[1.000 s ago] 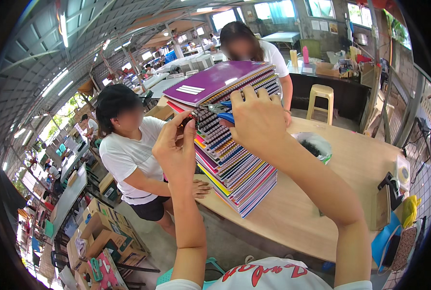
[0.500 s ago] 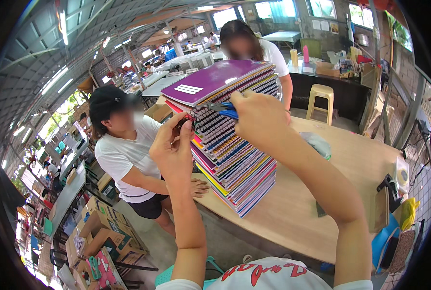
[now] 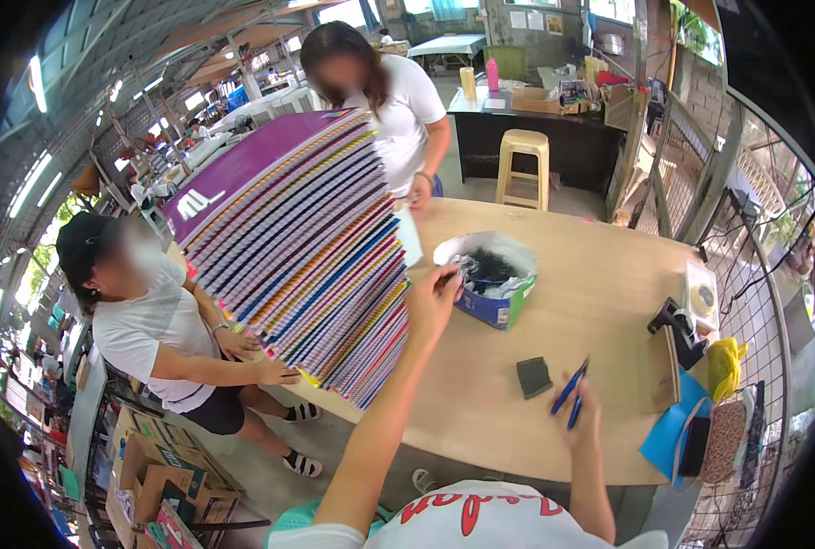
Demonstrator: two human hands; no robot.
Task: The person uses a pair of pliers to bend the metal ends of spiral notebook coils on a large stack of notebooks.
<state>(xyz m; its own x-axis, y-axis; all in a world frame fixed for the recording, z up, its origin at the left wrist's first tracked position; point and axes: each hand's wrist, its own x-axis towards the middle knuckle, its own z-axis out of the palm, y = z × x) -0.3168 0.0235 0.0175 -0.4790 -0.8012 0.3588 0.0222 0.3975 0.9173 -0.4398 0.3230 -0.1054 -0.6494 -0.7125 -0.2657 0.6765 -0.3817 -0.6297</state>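
Observation:
A tall stack of spiral-bound notebooks (image 3: 307,247) with a purple cover on top rises from the table's left part, bound edges facing me. My left hand (image 3: 433,302) reaches past the stack to the near-left rim of an open white, blue and green container (image 3: 504,311). Its thumb and fingers are drawn together; what they hold, if anything, is too small to make out. Black, wiry scraps (image 3: 488,265) lie inside the container. Over the table at the right, my right hand (image 3: 583,416) grips blue-handled pliers (image 3: 568,393), their jaws pointing away from me. A dark square block (image 3: 534,376) lies beside them.
One person in a black cap (image 3: 142,320) stands left with both hands by the stack's base. Another person (image 3: 398,119) stands behind it. A beige stool (image 3: 523,169) stands beyond the wooden table (image 3: 481,403). A tape roll, yellow cloth and blue pouch line its right edge.
My left hand has left the top notebooks and moved right to the container. My right hand has lowered the pliers from the stack to the table's near right. The view has shifted right.

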